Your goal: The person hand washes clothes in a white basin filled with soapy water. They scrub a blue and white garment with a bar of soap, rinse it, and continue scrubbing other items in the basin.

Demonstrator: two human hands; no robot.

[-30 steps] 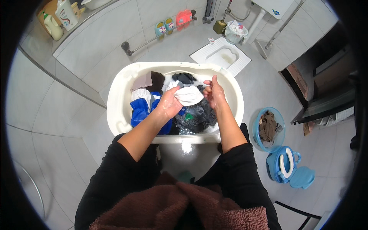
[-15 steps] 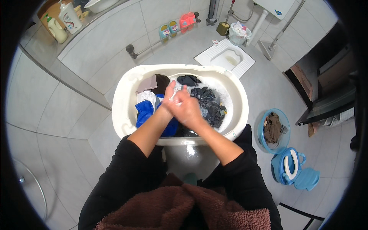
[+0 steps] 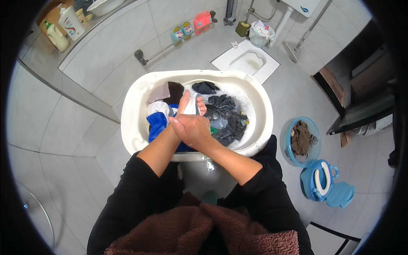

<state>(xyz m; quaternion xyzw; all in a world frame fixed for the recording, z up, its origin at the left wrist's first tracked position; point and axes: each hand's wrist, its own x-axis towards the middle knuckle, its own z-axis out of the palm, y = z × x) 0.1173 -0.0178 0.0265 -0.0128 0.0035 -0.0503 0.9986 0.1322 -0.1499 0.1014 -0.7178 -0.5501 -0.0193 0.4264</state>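
Note:
Over a white plastic tub point(image 3: 266, 112), my left hand point(image 3: 184, 102) is turned palm up, its fingers curled round a small white and grey cloth point(image 3: 192, 103), possibly a sock. Crossing my left wrist, my right hand point(image 3: 194, 129) is closed at the near end of that cloth; most of its fingers are hidden. Dark wet clothes point(image 3: 231, 123) lie in sudsy water to the right of my hands. At the left are blue clothing point(image 3: 157, 123), a white garment point(image 3: 159, 107) and a dark brown cloth point(image 3: 174, 91).
To the right on the floor stand a blue basin point(image 3: 318, 146) with brown clothes and a blue child's potty point(image 3: 312, 182). Beyond the tub are a squat toilet point(image 3: 221, 61), a waste bin point(image 3: 258, 39) and a wall rail point(image 3: 161, 52) with slippers. Bottles point(image 3: 70, 23) stand at the far left.
My right hand has slid toward me, from my left palm to the wrist. The white and grey cloth in my left hand now shows clearly. The whole view has shifted slightly.

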